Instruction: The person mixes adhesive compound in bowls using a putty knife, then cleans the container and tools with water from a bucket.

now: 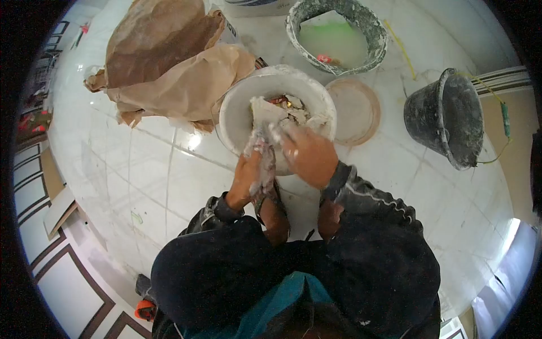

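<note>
Over the white bucket [230,113], my left hand [243,176] is closed around a putty knife [267,113] coated in white plaster. Its pale flat blade points away from me, above the bucket's opening. My right hand [310,157] is beside the blade, its whitened fingers bent toward it and smeared by motion, so their grip cannot be made out. Inside the bucket are broken lumps of white plaster [299,116] and some red and gold scraps [279,101].
Crumpled brown paper sacks [169,73] lie at the upper left. A plaster-crusted tub of cloudy water [339,48] stands behind, near a round lid [354,112]. At right, a black bucket [435,116] lies tipped on the white tile floor [384,169].
</note>
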Tool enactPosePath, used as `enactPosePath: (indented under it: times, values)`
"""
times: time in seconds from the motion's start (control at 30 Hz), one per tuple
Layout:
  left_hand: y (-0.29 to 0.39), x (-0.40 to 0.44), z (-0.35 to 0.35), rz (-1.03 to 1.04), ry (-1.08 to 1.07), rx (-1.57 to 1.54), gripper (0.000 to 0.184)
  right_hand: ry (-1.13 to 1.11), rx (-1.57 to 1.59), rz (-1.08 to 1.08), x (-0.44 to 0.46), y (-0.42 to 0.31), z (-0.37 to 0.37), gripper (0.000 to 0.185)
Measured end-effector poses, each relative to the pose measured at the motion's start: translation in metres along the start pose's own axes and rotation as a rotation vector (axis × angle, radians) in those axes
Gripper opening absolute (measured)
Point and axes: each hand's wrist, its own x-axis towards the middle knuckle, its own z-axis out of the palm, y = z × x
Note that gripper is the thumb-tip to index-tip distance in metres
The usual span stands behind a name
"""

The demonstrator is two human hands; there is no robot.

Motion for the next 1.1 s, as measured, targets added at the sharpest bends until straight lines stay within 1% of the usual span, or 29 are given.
enactPosePath:
  times: [0.03,0.07,0.13,0.2,0.27,0.3,0.33,0.37,0.4,0.43,0.47,0.5,0.57,0.6,0.63,0.67,0.73,0.77,0.8,0.83,0.87,0.9,0.93,0.97,1.0,1.07,1.1]
  values:
    - [0.001,0.000,-0.005,0.041,0.005,0.032,0.042,0.039,-0.006,-0.111,-0.003,-0.008,-0.008,0.025]
    - [0.001,0.000,-0.009,0.082,0.009,0.062,0.041,0.041,0.001,-0.107,-0.003,-0.007,0.000,0.025]
    - [-0.001,-0.003,-0.010,0.046,-0.018,0.022,0.039,0.028,0.009,0.105,0.000,0.001,0.014,0.022]
    - [-0.002,-0.005,-0.010,0.011,-0.055,-0.019,0.037,0.033,0.007,0.099,0.001,0.010,0.015,0.022]
    - [0.001,-0.005,-0.013,-0.069,-0.084,-0.009,0.035,0.048,0.005,0.087,0.000,0.011,0.015,0.021]
    - [0.001,-0.005,-0.013,-0.074,-0.084,-0.006,0.035,0.032,0.064,0.085,-0.005,0.001,0.019,0.021]
    - [0.001,-0.002,-0.014,-0.057,-0.017,0.000,0.034,0.018,0.120,0.078,-0.007,-0.003,0.021,0.020]
    - [0.000,-0.001,-0.015,-0.040,0.050,0.004,0.033,0.016,0.121,0.079,-0.004,0.003,0.022,0.020]
    - [-0.003,-0.005,-0.015,-0.045,0.053,0.000,0.033,0.000,0.036,0.102,0.003,0.011,0.017,0.020]
    - [-0.006,-0.008,-0.016,-0.044,-0.011,-0.002,0.032,-0.011,-0.053,0.124,0.007,0.016,0.011,0.020]
    - [-0.006,-0.008,-0.016,-0.042,-0.080,0.002,0.031,-0.007,-0.057,0.127,0.006,0.014,0.005,0.020]
    - [-0.003,-0.004,-0.015,-0.038,-0.085,0.005,0.031,0.034,-0.009,0.093,0.005,0.010,0.001,0.021]
    - [0.001,-0.002,-0.015,-0.026,-0.060,0.017,0.029,0.065,0.054,0.071,-0.001,0.005,0.009,0.021]
    - [0.003,-0.003,-0.014,-0.024,-0.051,0.022,0.028,0.117,0.079,0.057,0.000,0.003,0.019,0.026]
    - [0.005,-0.004,-0.010,-0.049,-0.025,-0.033,0.028,0.164,0.105,0.044,-0.001,0.003,0.026,0.033]
    - [0.004,-0.008,-0.007,-0.078,0.004,-0.092,0.027,0.155,0.107,0.044,-0.005,0.006,0.030,0.033]
    - [0.003,-0.006,-0.006,-0.095,0.000,-0.088,0.028,0.079,-0.108,0.044,0.003,0.010,0.016,0.030]
    - [0.003,-0.005,-0.007,-0.118,-0.001,-0.078,0.029,0.083,-0.110,0.043,0.005,0.007,0.012,0.030]
    - [0.003,-0.006,-0.011,-0.124,0.002,-0.074,0.029,0.101,-0.063,-0.022,0.004,-0.002,0.009,0.030]
    - [0.003,-0.005,-0.015,-0.086,-0.076,-0.070,0.030,0.122,-0.017,-0.090,0.004,-0.006,0.008,0.029]
    - [0.002,-0.006,-0.019,-0.052,-0.155,-0.066,0.031,0.122,-0.013,-0.086,0.007,0.000,0.011,0.029]
    - [0.001,-0.011,-0.014,-0.059,-0.152,-0.068,0.031,0.101,-0.040,0.007,0.013,0.009,0.012,0.031]
    - [0.000,-0.013,-0.008,-0.083,-0.087,-0.012,0.027,0.085,-0.074,0.098,0.016,0.017,0.012,0.032]
    - [0.001,-0.012,-0.001,-0.099,-0.024,0.047,0.025,0.093,-0.079,0.098,0.014,0.019,0.012,0.032]
    - [0.005,-0.010,0.004,-0.100,-0.025,0.051,0.025,0.057,-0.098,0.065,0.011,0.013,0.006,0.031]
    - [0.011,-0.007,0.009,-0.076,0.199,-0.059,0.026,0.017,-0.106,0.037,0.005,0.001,0.009,0.031]
    - [0.010,-0.005,0.002,-0.074,0.200,-0.059,0.026,0.091,0.026,0.035,0.005,-0.005,0.016,0.030]
